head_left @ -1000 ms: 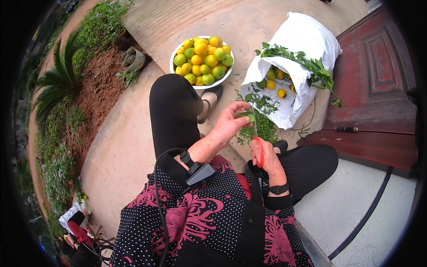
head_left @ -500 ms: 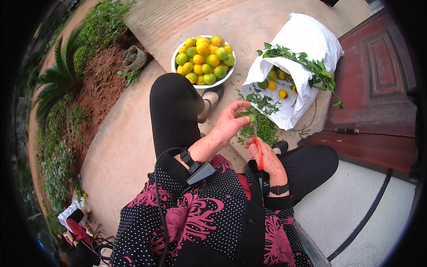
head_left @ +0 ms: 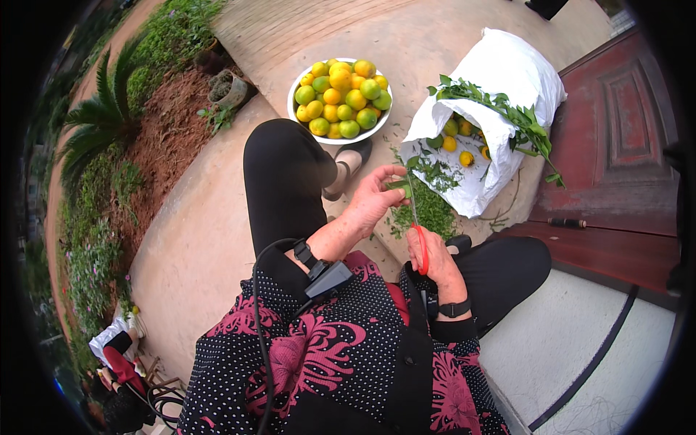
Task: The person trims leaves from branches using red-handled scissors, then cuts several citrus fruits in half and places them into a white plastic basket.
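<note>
Sitting on a concrete step (head_left: 196,239) with knees apart, the person worked over the ground between the legs. The left hand (head_left: 373,199) was raised in front of the body, its fingers (head_left: 388,174) curled and pinching a small green fruit (head_left: 397,185) with a bit of leaf on it; the fruit was mostly hidden by the fingertips, so its exact shape could not be told. The right hand (head_left: 431,257) sat lower and closer to the body, closed around the red handles of scissors (head_left: 417,228). The thin blades pointed up toward the fruit, and the tips reached it or came just beside it; whether the blades were parted or pressed together could not be told.

Below the hands lay a heap of cut leaves (head_left: 428,210), spread on the ground next to the right knee. Just beyond it stood a white sack (head_left: 507,80), its mouth folded open, with several yellow and green fruits (head_left: 457,141) showing inside and leafy twigs (head_left: 500,109) lying across the opening. To the left of the sack, well apart from the hands, stood a white bowl (head_left: 297,109) heaped with yellow and green fruits, near the left foot. A dark red door (head_left: 623,123) rose behind the sack on the right. On the far left ran a bed of red soil (head_left: 167,138) with green plants (head_left: 101,123) and a small pot (head_left: 230,90).
</note>
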Demonstrator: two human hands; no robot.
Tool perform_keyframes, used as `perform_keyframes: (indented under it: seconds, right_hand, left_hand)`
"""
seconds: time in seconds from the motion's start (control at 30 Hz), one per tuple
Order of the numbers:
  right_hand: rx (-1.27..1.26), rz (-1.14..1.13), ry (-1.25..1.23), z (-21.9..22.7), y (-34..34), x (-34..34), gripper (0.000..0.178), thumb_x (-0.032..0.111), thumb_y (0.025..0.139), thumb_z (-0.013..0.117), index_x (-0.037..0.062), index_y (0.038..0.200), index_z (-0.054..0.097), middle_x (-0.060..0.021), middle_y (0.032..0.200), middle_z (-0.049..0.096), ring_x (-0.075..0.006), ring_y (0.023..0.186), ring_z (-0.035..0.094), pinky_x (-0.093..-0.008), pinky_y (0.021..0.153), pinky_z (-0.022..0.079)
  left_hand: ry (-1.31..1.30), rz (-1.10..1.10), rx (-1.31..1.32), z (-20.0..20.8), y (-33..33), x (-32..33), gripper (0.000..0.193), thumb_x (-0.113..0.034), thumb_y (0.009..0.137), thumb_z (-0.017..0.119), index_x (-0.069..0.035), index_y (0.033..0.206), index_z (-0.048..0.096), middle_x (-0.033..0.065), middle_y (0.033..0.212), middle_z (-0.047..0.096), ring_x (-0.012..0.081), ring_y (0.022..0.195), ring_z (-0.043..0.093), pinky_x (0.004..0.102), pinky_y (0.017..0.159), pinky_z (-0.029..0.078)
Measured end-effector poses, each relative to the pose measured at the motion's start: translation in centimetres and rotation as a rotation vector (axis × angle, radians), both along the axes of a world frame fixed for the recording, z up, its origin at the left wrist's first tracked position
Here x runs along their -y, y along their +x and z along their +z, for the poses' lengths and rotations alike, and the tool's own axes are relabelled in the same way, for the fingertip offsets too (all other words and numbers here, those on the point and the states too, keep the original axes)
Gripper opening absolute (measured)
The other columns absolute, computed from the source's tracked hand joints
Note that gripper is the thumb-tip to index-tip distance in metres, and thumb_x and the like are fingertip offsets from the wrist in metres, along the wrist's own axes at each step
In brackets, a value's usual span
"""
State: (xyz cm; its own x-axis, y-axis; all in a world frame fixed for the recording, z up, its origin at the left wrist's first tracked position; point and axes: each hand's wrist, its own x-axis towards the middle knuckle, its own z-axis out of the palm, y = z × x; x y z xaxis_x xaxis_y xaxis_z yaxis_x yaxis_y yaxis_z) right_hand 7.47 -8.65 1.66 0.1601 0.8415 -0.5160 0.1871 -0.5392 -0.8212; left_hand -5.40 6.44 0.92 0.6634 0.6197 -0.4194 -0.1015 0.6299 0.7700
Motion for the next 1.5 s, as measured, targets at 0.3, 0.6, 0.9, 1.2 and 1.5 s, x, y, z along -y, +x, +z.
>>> perform_keyframes:
  seconds: [0.3, 0.6, 0.9, 1.2, 1.5]
  right_hand:
    - [-0.048, -0.024, -0.025, 0.4, 0.1, 0.0, 0.048, 0.045, 0.102, 0.05, -0.0002, 0.089, 0.057, -0.0052, 0.057, 0.051, -0.015, 0.045, 0.052, -0.0314, 0.047, 0.042]
    - [-0.104, -0.103, -0.013, -0.2, 0.5, 0.3, 0.048, 0.048, 0.101, 0.05, 0.0019, 0.091, 0.056, -0.0034, 0.067, 0.054, -0.0123, 0.053, 0.054, -0.028, 0.051, 0.043]
    - [0.192, 0.098, 0.057, -0.6, 0.2, 0.6, 0.035, 0.036, 0.097, 0.058, 0.002, 0.098, 0.056, -0.022, 0.089, 0.064, -0.0438, 0.088, 0.061, -0.0456, 0.073, 0.048]
    - [0.122, 0.073, -0.045, 1.1, 0.3, 0.1, 0.043, 0.044, 0.1, 0.051, 0.0026, 0.091, 0.057, -0.016, 0.068, 0.06, -0.0311, 0.063, 0.063, -0.041, 0.062, 0.047]
    - [0.207, 0.055, 0.001, 0.0, 0.1, 0.2, 0.05, 0.045, 0.101, 0.049, -0.0011, 0.084, 0.057, -0.021, 0.067, 0.057, -0.0352, 0.066, 0.062, -0.0435, 0.065, 0.046]
  left_hand:
    - [-0.026, 0.02, -0.008, -0.1, 0.2, 0.1, 0.049, 0.004, 0.085, 0.06, -0.001, 0.132, 0.049, 0.0096, 0.108, 0.063, 0.0157, 0.082, 0.067, 0.0255, 0.074, 0.053]
    - [-0.023, -0.007, -0.015, -0.3, 0.1, -0.3, 0.053, 0.0, 0.086, 0.064, -0.006, 0.135, 0.046, 0.0058, 0.105, 0.061, 0.0155, 0.084, 0.068, 0.0248, 0.077, 0.053]
    - [-0.022, 0.034, 0.007, 0.1, 0.2, -0.2, 0.05, 0.003, 0.085, 0.061, -0.001, 0.133, 0.048, 0.0088, 0.104, 0.062, 0.0164, 0.084, 0.067, 0.0263, 0.076, 0.054]
    - [-0.021, 0.01, 0.027, -0.1, 0.4, 0.1, 0.048, 0.004, 0.085, 0.061, -0.001, 0.131, 0.05, 0.0085, 0.112, 0.059, 0.0157, 0.088, 0.064, 0.0271, 0.08, 0.055]
    - [-0.023, -0.021, -0.046, -0.2, 0.6, 0.3, 0.05, 0.003, 0.085, 0.06, 0.0, 0.133, 0.047, 0.0107, 0.106, 0.064, 0.0155, 0.084, 0.064, 0.0269, 0.077, 0.054]
